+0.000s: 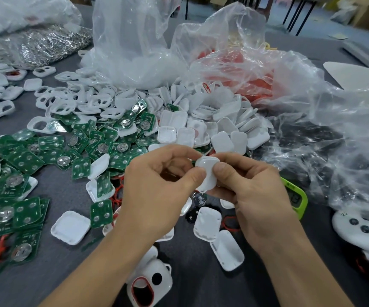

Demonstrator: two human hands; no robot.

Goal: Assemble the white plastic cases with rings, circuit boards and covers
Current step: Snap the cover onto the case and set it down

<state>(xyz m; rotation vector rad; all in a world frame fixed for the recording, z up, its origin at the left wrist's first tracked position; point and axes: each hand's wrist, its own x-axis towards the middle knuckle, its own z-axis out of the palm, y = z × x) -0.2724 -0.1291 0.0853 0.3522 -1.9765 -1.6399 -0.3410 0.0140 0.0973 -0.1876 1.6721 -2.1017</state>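
Case [207,173], white: my left hand [157,191] and right hand [252,196] both pinch it, thumbs on top, likely pressing it closed. Circuit boards [24,160]: nine o'clock, within reach.

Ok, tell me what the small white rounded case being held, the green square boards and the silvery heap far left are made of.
The small white rounded case: moulded plastic, likely; smooth, faint sheen. The green square boards: rigid circuit laminate, glossy, with silvery metal discs and pads. The silvery heap: probably metal rings, from sharp glints; too blurred to confirm.
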